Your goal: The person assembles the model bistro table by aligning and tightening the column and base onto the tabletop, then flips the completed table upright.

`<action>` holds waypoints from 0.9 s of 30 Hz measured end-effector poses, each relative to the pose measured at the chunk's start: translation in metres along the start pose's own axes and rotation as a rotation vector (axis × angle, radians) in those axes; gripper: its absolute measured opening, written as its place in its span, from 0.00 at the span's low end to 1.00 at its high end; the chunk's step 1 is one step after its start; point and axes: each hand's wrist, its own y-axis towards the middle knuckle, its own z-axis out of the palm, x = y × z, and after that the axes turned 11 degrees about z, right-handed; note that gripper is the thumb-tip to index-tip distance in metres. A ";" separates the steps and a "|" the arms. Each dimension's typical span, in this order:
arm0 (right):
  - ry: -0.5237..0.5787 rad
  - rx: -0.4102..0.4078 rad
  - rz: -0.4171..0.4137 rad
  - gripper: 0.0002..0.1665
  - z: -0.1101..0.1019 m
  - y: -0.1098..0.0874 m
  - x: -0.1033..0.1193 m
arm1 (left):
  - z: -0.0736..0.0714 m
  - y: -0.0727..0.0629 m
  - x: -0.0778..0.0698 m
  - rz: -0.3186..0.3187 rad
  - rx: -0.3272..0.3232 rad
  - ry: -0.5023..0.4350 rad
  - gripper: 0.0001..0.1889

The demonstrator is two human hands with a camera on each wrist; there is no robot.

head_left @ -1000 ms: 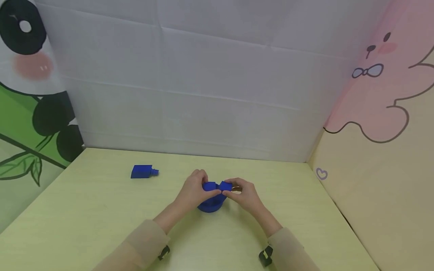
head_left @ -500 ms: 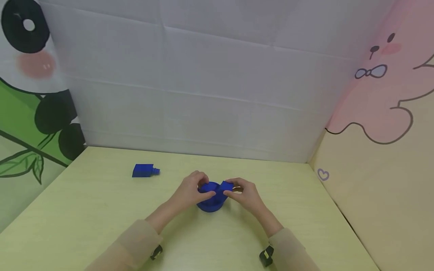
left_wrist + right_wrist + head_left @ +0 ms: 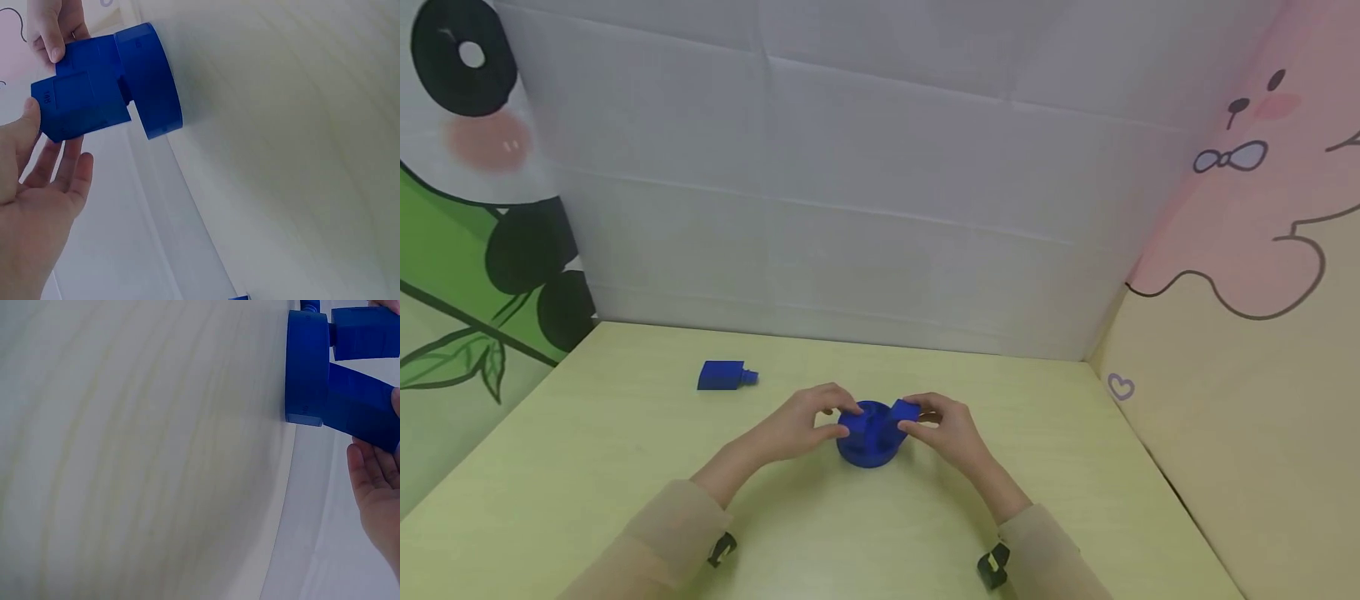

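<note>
A round blue base (image 3: pixel 867 460) rests on the table between my hands, with two blue blocks attached to it. My left hand (image 3: pixel 797 427) holds the left block (image 3: pixel 81 106), thumb at its outer edge and fingers against its underside in the left wrist view. This block is joined to the base by a narrow neck. My right hand (image 3: pixel 951 429) grips the right block (image 3: pixel 905 411), which leans outward from the base in the right wrist view. Another blue block (image 3: pixel 722 375), with a stepped narrow neck, lies on its side at the far left.
The pale wooden table (image 3: pixel 820 533) meets a white cloth backdrop (image 3: pixel 850 250) at its far edge. A panda-printed panel (image 3: pixel 482 208) stands on the left, and a panel with a pink animal (image 3: pixel 1232 225) on the right.
My left hand has moved left and spread wider from the right hand; the left block now sits farther left and more of the base shows. The right hand keeps its grip, nearly still.
</note>
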 end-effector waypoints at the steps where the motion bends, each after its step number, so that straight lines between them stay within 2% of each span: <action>1: 0.004 0.001 0.003 0.22 0.000 0.000 0.000 | -0.001 -0.001 0.001 0.006 0.011 0.003 0.15; 7: 0.011 -0.002 0.006 0.22 0.000 0.000 0.001 | -0.005 -0.005 0.002 0.007 0.041 0.001 0.16; 11: 0.007 -0.006 0.002 0.22 0.000 -0.001 0.001 | -0.005 -0.005 -0.003 -0.010 0.020 -0.022 0.20; 14: 0.016 -0.008 -0.004 0.22 0.000 -0.002 0.002 | -0.002 -0.003 -0.007 -0.054 -0.037 -0.026 0.27; 18: 0.008 -0.011 0.003 0.23 -0.001 -0.002 0.002 | 0.004 -0.001 -0.013 -0.189 -0.122 -0.011 0.32; 21: -0.008 -0.011 0.010 0.22 -0.001 -0.002 0.001 | 0.008 0.000 -0.017 -0.266 -0.157 0.003 0.32; 27: -0.009 -0.003 0.002 0.22 0.000 -0.002 0.000 | 0.011 0.001 -0.017 -0.301 -0.165 0.019 0.29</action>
